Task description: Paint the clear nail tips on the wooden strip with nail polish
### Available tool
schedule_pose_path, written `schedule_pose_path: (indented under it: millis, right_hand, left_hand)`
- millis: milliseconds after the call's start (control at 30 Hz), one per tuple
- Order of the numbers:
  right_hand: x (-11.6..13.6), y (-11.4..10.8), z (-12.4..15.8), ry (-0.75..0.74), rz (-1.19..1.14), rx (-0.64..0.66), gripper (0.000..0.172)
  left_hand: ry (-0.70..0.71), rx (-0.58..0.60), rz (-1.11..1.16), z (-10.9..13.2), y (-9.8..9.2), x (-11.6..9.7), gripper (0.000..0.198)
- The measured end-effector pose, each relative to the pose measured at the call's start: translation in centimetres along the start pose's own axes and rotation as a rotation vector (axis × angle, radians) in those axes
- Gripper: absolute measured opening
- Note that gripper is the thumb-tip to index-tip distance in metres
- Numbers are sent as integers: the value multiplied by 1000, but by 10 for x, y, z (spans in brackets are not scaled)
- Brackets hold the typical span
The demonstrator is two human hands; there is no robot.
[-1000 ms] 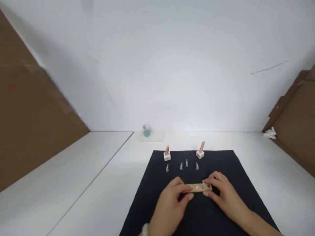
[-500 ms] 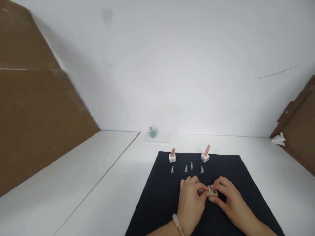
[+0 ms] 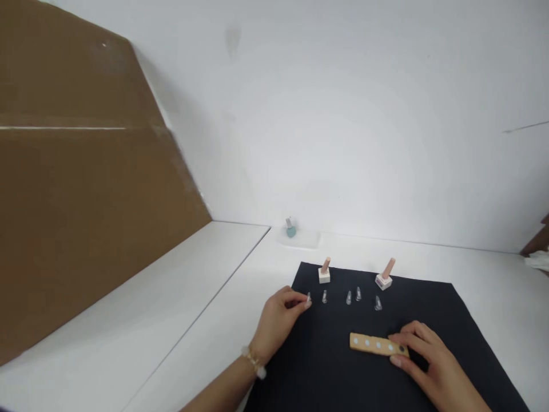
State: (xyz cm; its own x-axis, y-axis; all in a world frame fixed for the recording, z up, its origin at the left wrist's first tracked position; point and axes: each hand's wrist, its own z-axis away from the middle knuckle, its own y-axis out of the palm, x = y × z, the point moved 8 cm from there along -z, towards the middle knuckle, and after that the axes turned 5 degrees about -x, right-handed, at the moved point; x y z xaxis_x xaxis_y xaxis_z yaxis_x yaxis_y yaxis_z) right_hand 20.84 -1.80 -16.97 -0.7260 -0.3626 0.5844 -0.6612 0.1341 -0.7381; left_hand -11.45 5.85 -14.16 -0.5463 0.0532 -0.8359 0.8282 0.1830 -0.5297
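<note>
My left hand (image 3: 278, 323) reaches the left end of a row of small clear plastic pieces on the black mat (image 3: 433, 303), its fingertips pinching one clear piece (image 3: 307, 298). Several more such pieces (image 3: 349, 297) stand in the row. My right hand (image 3: 429, 366) rests on the right end of a wooden strip (image 3: 373, 344), which has a row of white dots and a dark hole near that end. Behind the row stand two peach pegs on white square bases (image 3: 325, 270).
A teal bottle with a grey top (image 3: 290, 230) stands on a translucent tray at the back of the white table (image 3: 180, 274). Brown cardboard (image 3: 86, 160) rises along the left side. A crumpled white cloth (image 3: 537, 262) lies at the right edge.
My hands have separated. The left has moved from the wooden strip to the row, with a small clear piece in its fingertips. The strip now lies flat under my right hand, and the view has turned.
</note>
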Motion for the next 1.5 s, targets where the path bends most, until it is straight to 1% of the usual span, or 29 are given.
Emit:
schedule_pose_path:
  millis: [167,233,333,433,500,600,667,700,733,767,800,833,867,900,967,1000,1033,1133,1200,1233,1300,1367,1400,1433,1500]
  right_hand:
    - [6,-5,-2,-46,3,-31,24]
    - [10,-5,-3,-59,5,-26,23]
    - [13,-5,-4,-42,12,-9,20]
    - [16,-6,-4,-4,4,4,18]
    - [19,-8,-4,-11,-15,1,17]
    - [29,-13,-4,-78,-2,-38,18]
    - [37,-17,-4,-140,62,-71,16]
    - [42,-19,-4,-173,100,-87,15]
    - [47,-21,-4,-207,136,-101,14]
    - [53,-23,-4,-237,167,-109,13]
    - [59,-23,-4,-265,192,-111,13]
    - [65,-23,-4,-291,211,-104,14]
    - [70,-23,-3,-317,230,-92,14]
    - [74,-22,-2,-340,250,-77,15]
    - [80,-20,1,-383,284,-54,17]
    - [81,-19,5,-402,291,-48,17]
    - [81,-18,9,-412,288,-37,17]
    - [75,-15,26,-404,248,24,15]
    - [72,-16,33,-394,234,60,12]
    - [70,-17,33,-374,217,76,10]
    - [65,-21,23,-276,140,93,13]
    - [56,-24,3,-114,41,92,17]
    - [52,-24,-7,-42,10,92,17]
    - [49,-20,-16,15,-5,117,18]
    - [45,-12,-28,49,-4,149,19]
  left_hand:
    - [53,18,-51,-16,16,-4,13]
    - [62,23,-66,-17,17,-3,12]
    - [70,41,-69,-15,14,0,13]
    - [55,38,-65,-8,4,5,26]
    - [18,4,-72,0,-6,8,29]
    - [-33,-82,-76,18,-19,8,30]
    - [-2,-85,-46,33,-16,1,27]
    - [29,-36,-26,41,-9,-4,24]
    - [65,34,-5,48,1,-10,21]
    - [101,125,13,56,14,-16,22]
    - [134,212,29,63,28,-23,28]
    - [157,269,37,68,39,-29,36]
    - [171,311,34,72,48,-34,42]
    - [179,327,14,74,56,-39,43]
    - [196,341,-76,76,65,-48,32]
    - [212,351,-133,77,68,-51,24]
    - [240,372,-186,80,70,-55,21]
    - [380,507,-300,96,76,-61,22]
    - [435,580,-329,105,78,-59,21]
    - [433,576,-321,106,77,-57,20]
    - [401,473,-272,100,70,-53,24]
    - [385,345,-223,92,61,-49,39]
    - [384,306,-211,90,58,-47,47]
    - [383,288,-202,89,55,-44,52]
    - [398,278,-195,92,49,-38,51]
